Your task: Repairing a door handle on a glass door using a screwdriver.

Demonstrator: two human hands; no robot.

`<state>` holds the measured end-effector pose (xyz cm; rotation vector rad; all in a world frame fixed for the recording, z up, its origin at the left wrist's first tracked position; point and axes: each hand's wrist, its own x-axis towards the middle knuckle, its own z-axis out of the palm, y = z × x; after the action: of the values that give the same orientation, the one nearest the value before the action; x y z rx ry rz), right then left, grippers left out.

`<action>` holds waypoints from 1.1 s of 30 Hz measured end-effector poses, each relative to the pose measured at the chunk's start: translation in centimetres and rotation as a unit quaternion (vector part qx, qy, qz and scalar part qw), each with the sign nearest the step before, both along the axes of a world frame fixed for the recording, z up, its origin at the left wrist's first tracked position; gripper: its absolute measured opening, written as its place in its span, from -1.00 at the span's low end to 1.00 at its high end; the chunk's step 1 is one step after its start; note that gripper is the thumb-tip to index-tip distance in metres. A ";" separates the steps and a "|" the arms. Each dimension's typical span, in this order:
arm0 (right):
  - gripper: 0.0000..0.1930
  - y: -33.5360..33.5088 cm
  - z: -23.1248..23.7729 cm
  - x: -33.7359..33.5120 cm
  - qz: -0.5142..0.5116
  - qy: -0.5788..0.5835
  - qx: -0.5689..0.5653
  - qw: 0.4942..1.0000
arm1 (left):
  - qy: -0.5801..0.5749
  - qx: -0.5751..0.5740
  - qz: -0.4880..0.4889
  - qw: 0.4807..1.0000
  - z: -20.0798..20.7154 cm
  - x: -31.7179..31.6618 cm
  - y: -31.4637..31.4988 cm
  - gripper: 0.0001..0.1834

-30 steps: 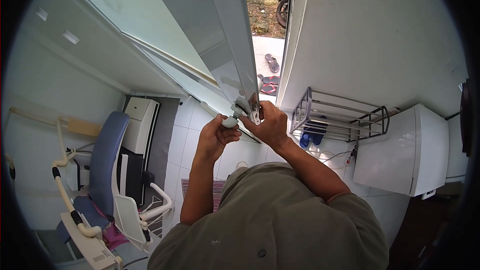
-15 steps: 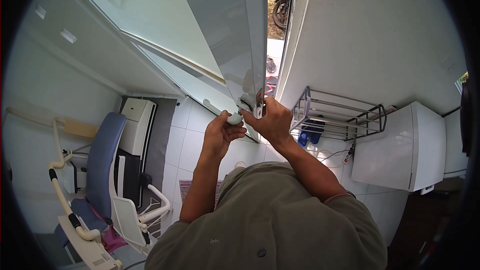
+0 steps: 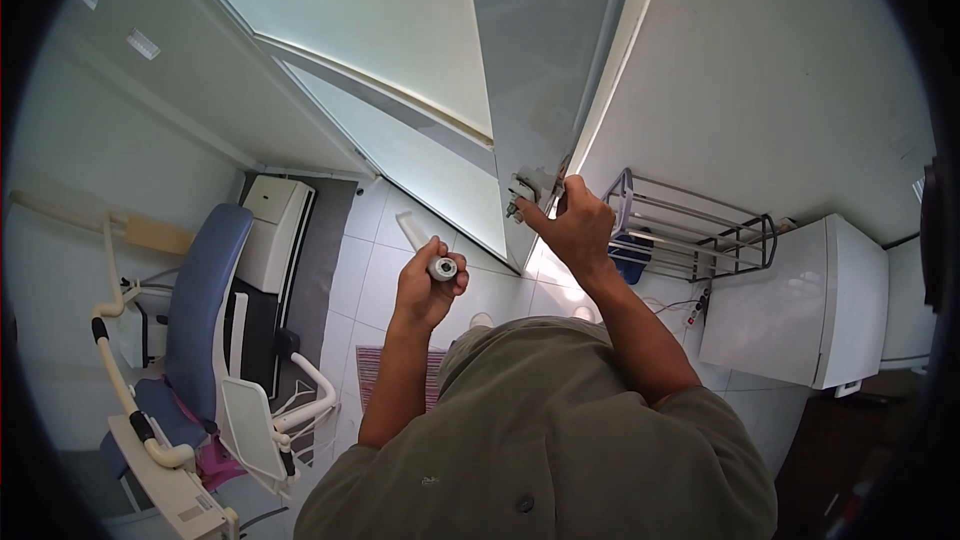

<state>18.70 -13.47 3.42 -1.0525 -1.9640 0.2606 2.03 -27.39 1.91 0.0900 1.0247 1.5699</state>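
Note:
A white lever door handle [image 3: 412,230], off the door, is in my left hand [image 3: 425,292]. My left fingers wrap around its round end, whose hollow socket faces up, and the lever points away from me. On the grey-framed door [image 3: 540,90] a bare metal lock fitting [image 3: 521,192] shows where the frame narrows. My right hand [image 3: 575,235] is at the door's edge beside this fitting. Its thumb reaches the fitting while the index finger bends over the edge; the other fingers are partly hidden.
To the right stand a metal shoe rack [image 3: 700,220] with blue slippers [image 3: 630,258] and a white cabinet-like appliance [image 3: 770,300]. On the left is exercise equipment with a blue padded seat [image 3: 205,310]. A striped mat [image 3: 385,375] lies on the tiled floor by my feet.
The door has swung right, closing the gap to the outside. My left hand has drawn the handle away from the fitting toward me; my right hand has moved right with the door's edge.

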 end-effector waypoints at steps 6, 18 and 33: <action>-0.59 0.2 0.5 0.5 0.024 -0.023 -0.039 0.999 | -0.092 0.013 -0.016 0.996 -0.5 1.6 1.6 -0.80; -0.75 -2.3 -1.2 3.2 0.101 0.369 -0.587 0.713 | 0.019 0.024 -0.016 0.999 -0.9 2.4 2.0 -0.79; -0.77 -4.8 3.1 3.2 0.192 0.296 -0.627 0.695 | 0.271 -0.028 -0.049 0.961 2.7 6.7 1.4 -0.84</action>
<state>21.91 -18.25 6.50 -1.0448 -1.1840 2.1106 8.73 -26.04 4.59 0.5491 1.4627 1.4541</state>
